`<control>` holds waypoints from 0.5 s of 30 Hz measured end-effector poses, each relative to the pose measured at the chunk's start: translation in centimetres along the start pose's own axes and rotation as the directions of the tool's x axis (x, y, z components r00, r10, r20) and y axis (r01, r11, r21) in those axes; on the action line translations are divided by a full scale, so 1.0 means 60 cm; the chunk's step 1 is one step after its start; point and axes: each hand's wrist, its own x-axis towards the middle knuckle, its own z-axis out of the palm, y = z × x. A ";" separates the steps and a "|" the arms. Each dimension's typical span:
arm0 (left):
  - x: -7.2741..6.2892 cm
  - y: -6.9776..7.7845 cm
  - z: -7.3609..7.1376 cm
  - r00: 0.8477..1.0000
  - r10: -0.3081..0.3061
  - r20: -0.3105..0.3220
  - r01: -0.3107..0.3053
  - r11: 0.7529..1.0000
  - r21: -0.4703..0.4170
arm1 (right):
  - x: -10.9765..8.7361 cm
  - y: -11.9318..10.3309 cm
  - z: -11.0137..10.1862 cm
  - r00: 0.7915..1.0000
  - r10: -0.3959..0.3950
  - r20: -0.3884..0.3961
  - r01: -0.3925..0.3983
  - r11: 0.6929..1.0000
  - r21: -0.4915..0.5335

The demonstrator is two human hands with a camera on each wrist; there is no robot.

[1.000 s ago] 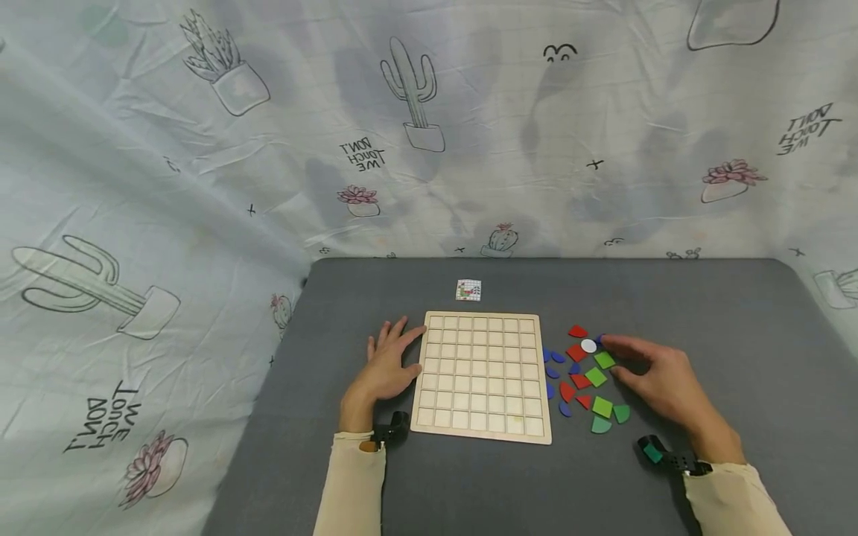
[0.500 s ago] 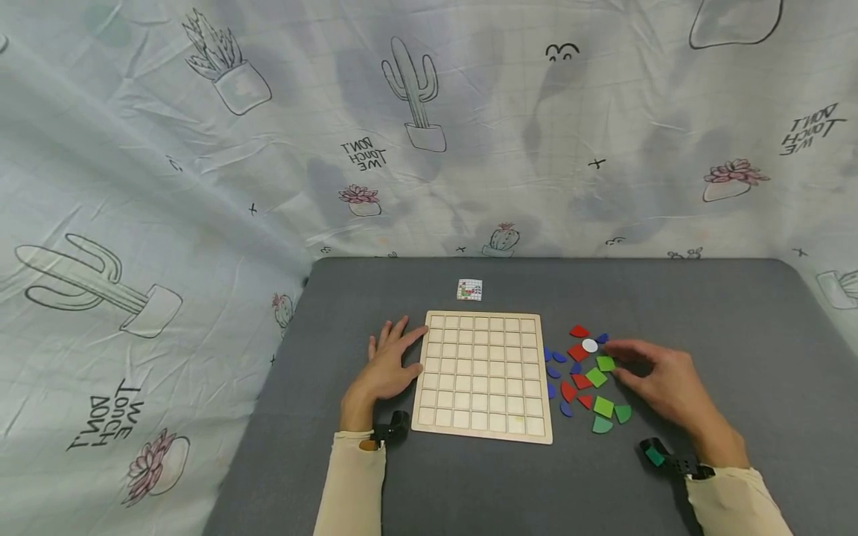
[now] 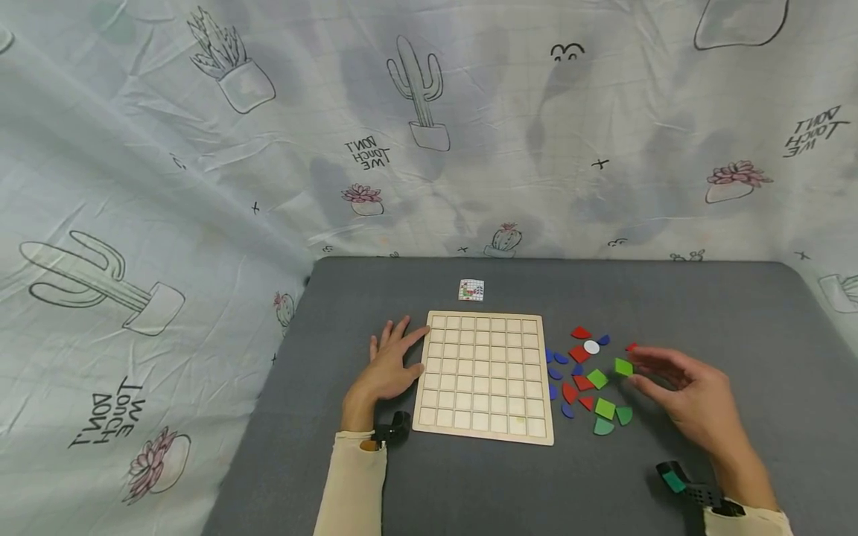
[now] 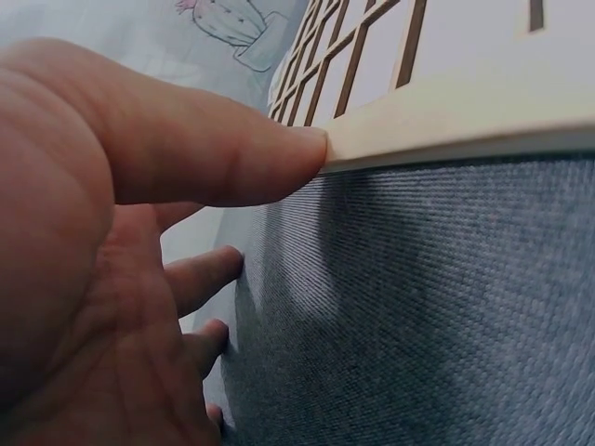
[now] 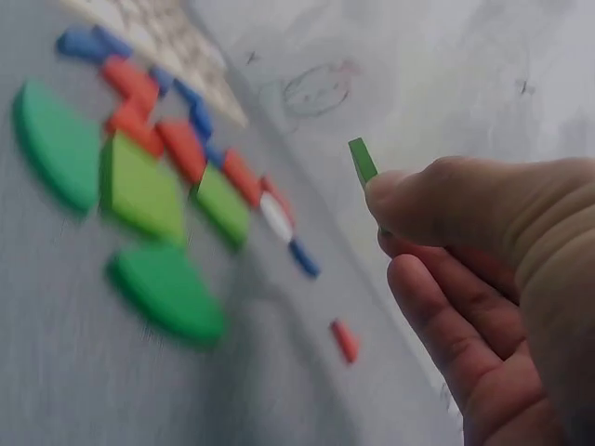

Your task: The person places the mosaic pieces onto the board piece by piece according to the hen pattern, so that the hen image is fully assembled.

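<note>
A pale wooden grid board (image 3: 484,437) lies flat in the middle of the table. My left hand (image 3: 383,371) rests at its left side, index finger and thumb spread along the edge. In the left wrist view the thumb tip (image 4: 302,153) presses against the board's side, and the other fingers reach down to the cloth. My right hand (image 3: 700,394) pinches a light green square tile (image 3: 623,367) between thumb and fingers. The right wrist view shows this tile (image 5: 363,160) raised off the table, mostly hidden behind the thumb.
Right of the board lie several loose flat tiles: red (image 3: 579,353), blue (image 3: 555,374), light green (image 3: 605,408), dark green (image 3: 603,426) and a white disc (image 3: 591,347). One red piece (image 5: 345,342) lies apart near my right fingers. A small pattern card (image 3: 471,290) lies beyond the board.
My right hand has picked up the light green square from the tile pile and moved right with it. A red piece formerly hidden by the hand now shows. The left hand stays put.
</note>
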 end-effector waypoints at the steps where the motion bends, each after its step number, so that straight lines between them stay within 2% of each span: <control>1: 0.000 0.000 0.000 1.000 0.000 0.000 0.000 1.000 0.000 | 0.002 -0.006 0.002 1.000 -0.013 -0.004 0.013 1.000 0.007; 8: 0.001 -0.003 -0.001 1.000 0.006 0.001 -0.006 1.000 0.006 | 0.034 -0.051 0.042 0.994 -0.109 0.014 0.107 0.987 0.116; 15: 0.002 -0.006 0.000 1.000 0.008 -0.002 -0.008 1.000 0.006 | 0.061 -0.084 0.091 0.990 -0.128 0.064 0.116 0.979 0.169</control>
